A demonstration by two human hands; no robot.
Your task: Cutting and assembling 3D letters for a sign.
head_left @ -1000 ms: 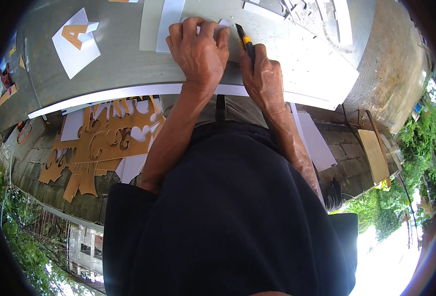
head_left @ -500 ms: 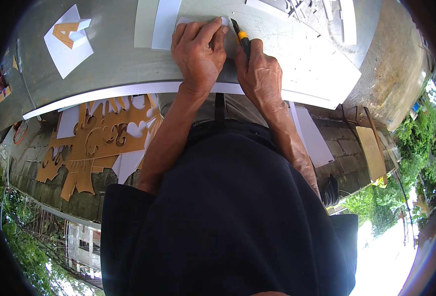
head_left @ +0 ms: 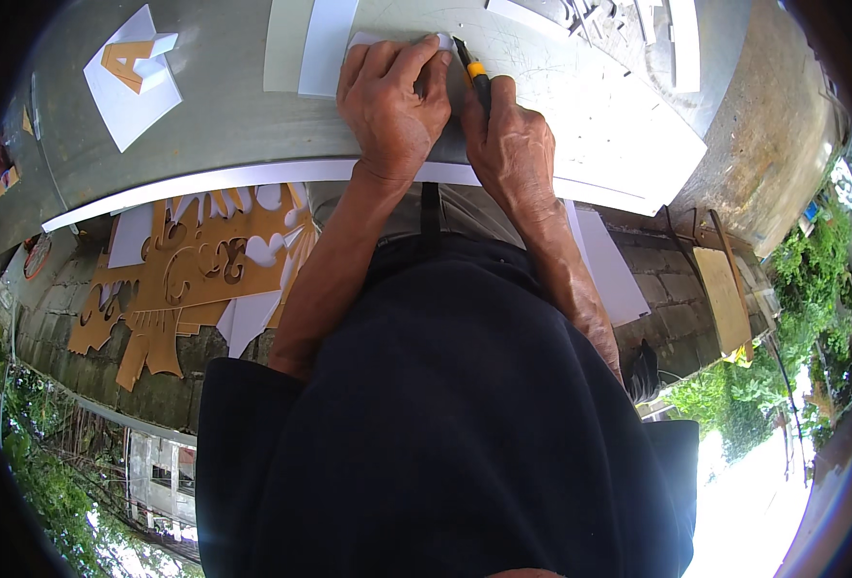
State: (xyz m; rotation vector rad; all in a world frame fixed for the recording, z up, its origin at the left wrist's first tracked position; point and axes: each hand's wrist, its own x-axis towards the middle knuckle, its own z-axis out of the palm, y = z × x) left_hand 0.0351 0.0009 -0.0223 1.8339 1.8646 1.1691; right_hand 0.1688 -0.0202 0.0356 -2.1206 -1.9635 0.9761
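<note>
Gripped in my right hand (head_left: 511, 140) is a black and yellow utility knife (head_left: 476, 71), its blade pointing up and to the left. The blade tip is by the end of a small white piece (head_left: 445, 41). My left hand (head_left: 394, 101) pinches that piece between bent fingers and thumb and partly hides it. Both hands are over a large white board (head_left: 580, 130) with scratches on its face. To the left, a brown letter cutout with white edges (head_left: 129, 64) lies on a white sheet (head_left: 152, 108).
The metal-grey table (head_left: 233, 120) has a long white strip (head_left: 224, 180) along its near edge. Thin dark and white offcuts (head_left: 590, 21) lie at the far right. Brown cut-out panels (head_left: 204, 255) stand below on the left, white sheets (head_left: 607, 265) below on the right.
My left hand has shifted very slightly to the right, and the knife has barely moved. Both hands keep their grip.
</note>
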